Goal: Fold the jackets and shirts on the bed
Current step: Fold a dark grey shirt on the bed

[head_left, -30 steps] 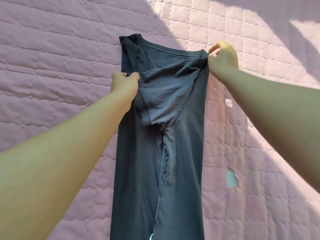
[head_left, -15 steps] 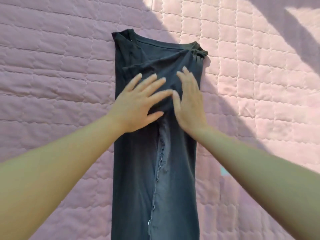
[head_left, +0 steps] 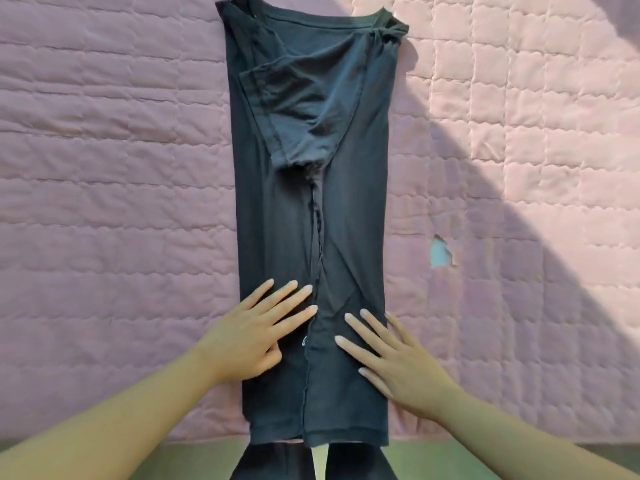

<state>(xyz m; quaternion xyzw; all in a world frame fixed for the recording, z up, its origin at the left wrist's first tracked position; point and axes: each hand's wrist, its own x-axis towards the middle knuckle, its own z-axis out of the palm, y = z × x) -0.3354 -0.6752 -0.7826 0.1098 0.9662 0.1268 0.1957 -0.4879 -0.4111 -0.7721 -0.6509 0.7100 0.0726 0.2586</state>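
Sunlit upper right; diagonal shadow; sharp

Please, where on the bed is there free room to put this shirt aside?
Bare quilt lies wide to the left of the shirt, and to its right around the small tear. The middle strip is taken by the shirt, with the left hand and right hand flat near its hem.

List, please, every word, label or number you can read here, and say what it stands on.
No text can be read.
A small pale tag on the dark shirt, by its centre seam: too small to read.
The pink quilt bears no writing.
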